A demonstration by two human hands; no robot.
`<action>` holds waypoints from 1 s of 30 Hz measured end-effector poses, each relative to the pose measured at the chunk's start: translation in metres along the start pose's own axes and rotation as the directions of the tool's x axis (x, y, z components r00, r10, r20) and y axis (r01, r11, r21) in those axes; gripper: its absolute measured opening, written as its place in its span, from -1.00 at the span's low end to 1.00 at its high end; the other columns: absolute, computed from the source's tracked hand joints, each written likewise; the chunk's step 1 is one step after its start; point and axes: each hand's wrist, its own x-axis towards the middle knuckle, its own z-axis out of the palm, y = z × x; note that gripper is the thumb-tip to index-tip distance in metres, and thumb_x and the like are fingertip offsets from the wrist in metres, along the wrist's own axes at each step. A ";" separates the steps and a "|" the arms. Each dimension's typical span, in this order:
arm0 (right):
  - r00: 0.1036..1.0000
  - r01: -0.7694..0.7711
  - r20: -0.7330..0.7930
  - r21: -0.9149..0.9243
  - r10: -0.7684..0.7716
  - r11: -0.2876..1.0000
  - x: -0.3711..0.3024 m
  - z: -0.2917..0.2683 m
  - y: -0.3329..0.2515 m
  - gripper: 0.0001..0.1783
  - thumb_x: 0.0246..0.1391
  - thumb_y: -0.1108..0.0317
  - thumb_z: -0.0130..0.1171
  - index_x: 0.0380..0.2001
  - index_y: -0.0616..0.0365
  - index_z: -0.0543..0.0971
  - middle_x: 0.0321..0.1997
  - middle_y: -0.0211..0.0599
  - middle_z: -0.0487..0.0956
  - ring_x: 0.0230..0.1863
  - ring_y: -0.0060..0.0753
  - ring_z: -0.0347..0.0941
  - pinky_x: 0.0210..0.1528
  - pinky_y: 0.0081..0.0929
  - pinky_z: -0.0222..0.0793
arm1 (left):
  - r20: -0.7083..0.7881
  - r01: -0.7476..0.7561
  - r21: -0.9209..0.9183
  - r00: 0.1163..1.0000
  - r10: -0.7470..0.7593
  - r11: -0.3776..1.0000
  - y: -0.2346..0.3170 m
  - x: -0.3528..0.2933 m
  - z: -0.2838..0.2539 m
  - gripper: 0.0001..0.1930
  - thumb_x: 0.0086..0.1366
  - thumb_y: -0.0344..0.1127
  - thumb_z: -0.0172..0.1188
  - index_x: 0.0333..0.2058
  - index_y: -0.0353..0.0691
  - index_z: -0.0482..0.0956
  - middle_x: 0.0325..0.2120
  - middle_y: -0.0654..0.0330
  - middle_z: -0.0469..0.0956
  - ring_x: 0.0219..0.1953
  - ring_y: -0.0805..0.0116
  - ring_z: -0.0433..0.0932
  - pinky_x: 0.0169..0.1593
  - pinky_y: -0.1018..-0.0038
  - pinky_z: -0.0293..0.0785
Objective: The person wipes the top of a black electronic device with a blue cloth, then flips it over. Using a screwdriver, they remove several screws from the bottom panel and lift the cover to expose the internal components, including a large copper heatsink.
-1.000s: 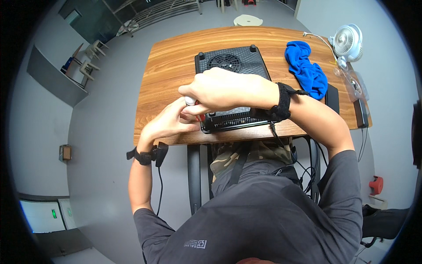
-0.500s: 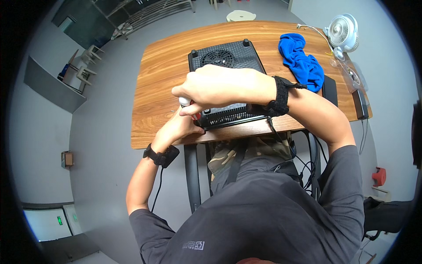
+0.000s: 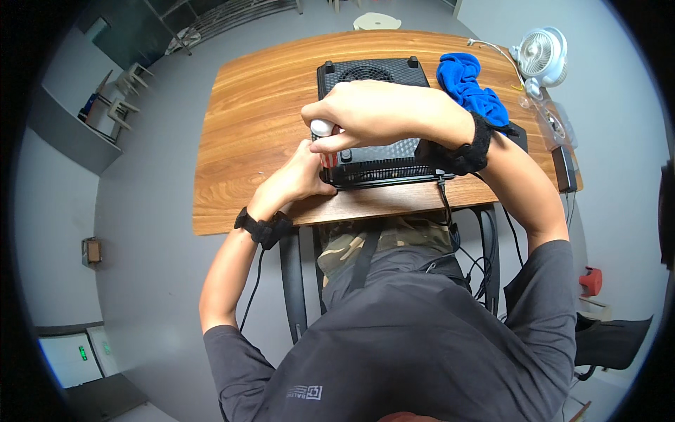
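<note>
You have two bare hands at work, each wearing one black wrist strap. Your right hand (image 3: 376,111) has its fingers clamped round one upright red-and-white tool handle (image 3: 322,128); its lower end is hidden. The handle stands over the near left corner of one flat black appliance (image 3: 385,153), which lies underside up at the table's near edge. Your left hand (image 3: 299,174) is at that same corner, thumb by the edge; you can't tell from here whether its fingers are pinching anything. The appliance shows one round fan grille (image 3: 369,73) and three stubby feet.

To the right lie one crumpled blue cloth (image 3: 471,88), one black power adapter (image 3: 564,169) and one clear plastic tray (image 3: 555,123), with one white fan (image 3: 540,53) at the far right corner.

The wood-grain table (image 3: 246,112) has rounded corners. Around it spreads a grey floor (image 3: 162,232), with one round white stool (image 3: 377,21) past the far side, one black chair (image 3: 619,341) behind you to the right, and one brown carton (image 3: 92,251) by the left wall.
</note>
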 end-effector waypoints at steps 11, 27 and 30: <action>0.994 -0.032 0.104 0.007 0.031 0.999 -0.007 -0.004 -0.003 -0.65 0.21 0.15 0.24 -0.19 0.27 0.55 -0.34 0.00 0.64 -0.22 0.11 0.62 -0.13 -0.13 0.52 | 0.024 -0.190 -0.046 0.981 0.191 0.981 -0.013 0.000 -0.015 -0.33 -0.07 -0.31 0.60 0.04 -0.34 0.53 -0.16 -0.11 0.64 -0.07 -0.03 0.61 0.10 0.23 0.53; 0.997 -0.062 0.021 -0.341 0.074 0.938 0.001 0.002 -0.020 -0.44 0.25 -0.16 0.14 -0.24 0.22 0.64 -0.54 -0.02 0.65 -0.48 0.08 0.64 -0.39 -0.19 0.60 | -0.134 -0.201 -0.409 0.978 0.159 0.890 0.001 -0.010 -0.024 -0.77 0.26 -0.37 0.42 -0.21 -0.39 0.63 -0.34 0.16 0.74 -0.21 0.46 0.70 -0.10 0.48 0.60; 0.997 -0.051 -0.073 -0.274 0.032 0.960 0.002 0.010 -0.018 -0.57 0.16 0.01 0.24 -0.25 0.24 0.60 -0.51 -0.02 0.66 -0.46 0.08 0.65 -0.38 -0.20 0.60 | -0.201 -0.129 -0.474 0.979 0.036 0.871 0.009 -0.013 -0.019 -0.75 0.18 -0.41 0.46 -0.23 -0.41 0.64 -0.33 0.14 0.73 -0.23 0.43 0.70 -0.11 0.46 0.61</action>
